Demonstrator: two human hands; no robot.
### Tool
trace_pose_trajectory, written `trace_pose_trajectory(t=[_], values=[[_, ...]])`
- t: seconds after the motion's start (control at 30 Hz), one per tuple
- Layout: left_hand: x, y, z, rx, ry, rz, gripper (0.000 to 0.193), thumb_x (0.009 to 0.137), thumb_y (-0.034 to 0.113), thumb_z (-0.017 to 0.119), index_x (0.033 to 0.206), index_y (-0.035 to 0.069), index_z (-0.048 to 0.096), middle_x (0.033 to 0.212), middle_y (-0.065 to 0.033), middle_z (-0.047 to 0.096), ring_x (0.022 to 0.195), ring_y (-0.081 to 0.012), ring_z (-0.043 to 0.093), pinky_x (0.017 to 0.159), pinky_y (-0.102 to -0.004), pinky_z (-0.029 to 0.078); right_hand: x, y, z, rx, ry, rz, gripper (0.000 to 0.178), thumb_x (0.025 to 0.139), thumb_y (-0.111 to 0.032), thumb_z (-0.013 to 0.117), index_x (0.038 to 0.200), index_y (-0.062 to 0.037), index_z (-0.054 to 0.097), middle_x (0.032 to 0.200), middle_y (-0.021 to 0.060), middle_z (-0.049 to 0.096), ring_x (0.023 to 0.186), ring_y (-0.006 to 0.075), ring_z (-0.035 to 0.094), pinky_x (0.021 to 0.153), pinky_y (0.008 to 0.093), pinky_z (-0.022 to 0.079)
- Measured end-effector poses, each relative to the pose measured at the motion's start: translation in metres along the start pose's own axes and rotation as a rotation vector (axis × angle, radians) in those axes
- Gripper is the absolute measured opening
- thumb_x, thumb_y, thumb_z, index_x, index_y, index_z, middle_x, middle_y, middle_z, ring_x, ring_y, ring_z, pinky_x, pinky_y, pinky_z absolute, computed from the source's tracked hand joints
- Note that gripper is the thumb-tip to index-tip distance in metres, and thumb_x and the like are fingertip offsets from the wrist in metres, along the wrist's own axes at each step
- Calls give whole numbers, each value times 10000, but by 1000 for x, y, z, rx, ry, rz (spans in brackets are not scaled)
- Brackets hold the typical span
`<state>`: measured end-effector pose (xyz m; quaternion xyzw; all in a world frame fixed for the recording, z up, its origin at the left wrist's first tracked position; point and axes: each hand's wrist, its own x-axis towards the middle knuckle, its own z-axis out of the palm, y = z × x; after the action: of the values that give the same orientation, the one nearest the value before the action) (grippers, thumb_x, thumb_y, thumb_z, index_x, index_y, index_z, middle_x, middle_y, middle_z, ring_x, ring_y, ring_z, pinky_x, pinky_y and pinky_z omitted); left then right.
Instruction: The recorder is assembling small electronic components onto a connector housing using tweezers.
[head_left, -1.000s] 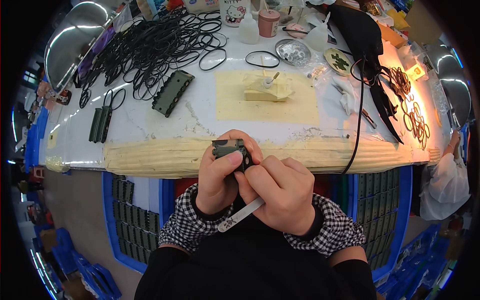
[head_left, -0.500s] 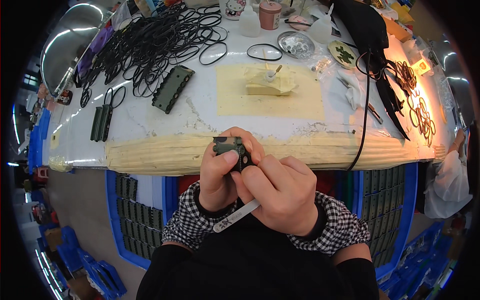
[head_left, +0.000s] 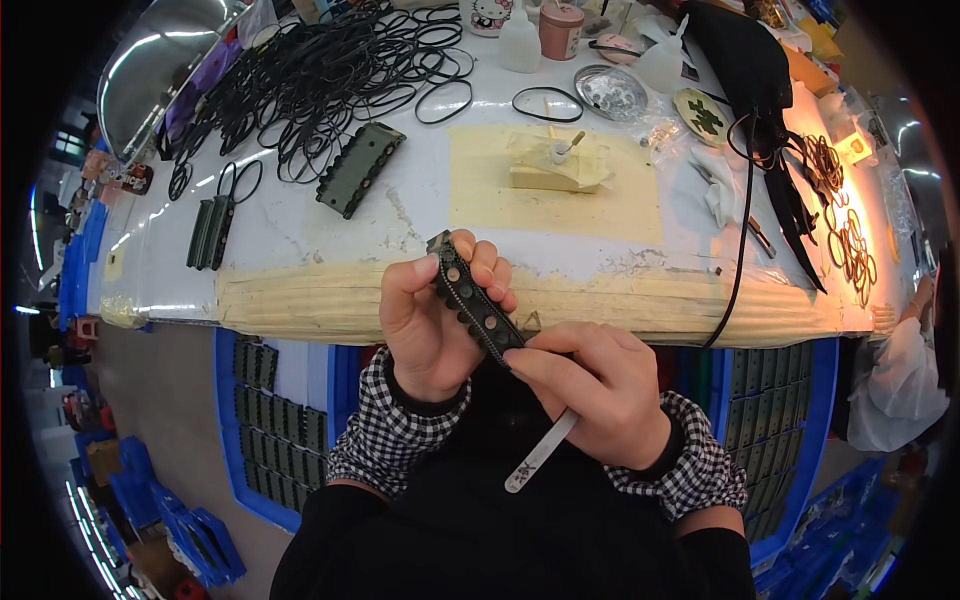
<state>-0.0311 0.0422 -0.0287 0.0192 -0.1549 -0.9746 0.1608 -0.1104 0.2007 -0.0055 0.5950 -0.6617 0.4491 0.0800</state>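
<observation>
Tilting now lengthwise in left hand (head_left: 432, 320): track piece (head_left: 478, 305)

Loops (head_left: 330, 70) lie heaped at the table's (head_left: 300, 240) far left corner, with a track piece (head_left: 360, 168) just before them and another (head_left: 210, 232) near the left edge. A mat (head_left: 620, 205) sits mid-table carrying a block (head_left: 555, 165); a dish (head_left: 612, 92) lies behind it, and a cable (head_left: 745, 230) runs over the near edge at right.

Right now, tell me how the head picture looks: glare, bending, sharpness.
Head view: fisheye bends the table edge into a curve and the corners go black; lamp glare shines off the metal bowl at upper left and whitens the table's right end; the left hand, the right hand and the dark toothed strip are sharp, evenly lit.
</observation>
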Motion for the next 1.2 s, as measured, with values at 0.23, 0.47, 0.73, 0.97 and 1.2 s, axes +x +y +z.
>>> trace_pose_trajectory(t=[0.23, 0.47, 0.73, 0.97, 1.2], values=[[-3, -1, 11, 243, 195, 106, 250, 883, 257, 549, 1018, 46, 536, 879, -49, 576, 826, -182, 547, 834, -328, 476, 3, 3, -8, -91, -8, -46, 307, 651, -56, 641, 952, -64, 700, 847, 10, 644, 595, 115, 580, 537, 238, 429], [2, 0, 10, 513, 236, 217, 260, 887, 217, 533, 1054, 20, 507, 908, -126, 641, 840, -211, 628, 805, -357, 519, -6, 14, 1, -132, -6, -19, 304, 642, -52, 663, 943, -59, 702, 865, 21, 665, 626, 121, 607, 557, 250, 445], [8, 7, 14, 732, 226, 229, 218, 896, 205, 508, 1006, 19, 481, 876, -112, 611, 808, -194, 609, 768, -339, 518, -11, 23, 21, -36, 125, 0, 281, 648, -43, 696, 927, -73, 708, 879, 41, 691, 651, 135, 633, 549, 250, 456], [16, 15, 8, 448, 118, 166, 193, 962, 198, 439, 996, 13, 478, 906, -91, 562, 800, -163, 574, 770, -329, 527, 10, 29, 14, 81, -7, 42, 133, 739, -72, 697, 859, -90, 642, 791, 11, 613, 547, 171, 556, 482, 277, 420], [13, 18, -1, 378, 140, 175, 265, 1009, 253, 409, 1023, 5, 503, 942, -90, 588, 830, -143, 608, 824, -340, 555, 18, 27, 8, -23, -147, 12, 155, 737, -72, 694, 856, -71, 594, 765, 30, 529, 515, 196, 519, 480, 300, 429]])
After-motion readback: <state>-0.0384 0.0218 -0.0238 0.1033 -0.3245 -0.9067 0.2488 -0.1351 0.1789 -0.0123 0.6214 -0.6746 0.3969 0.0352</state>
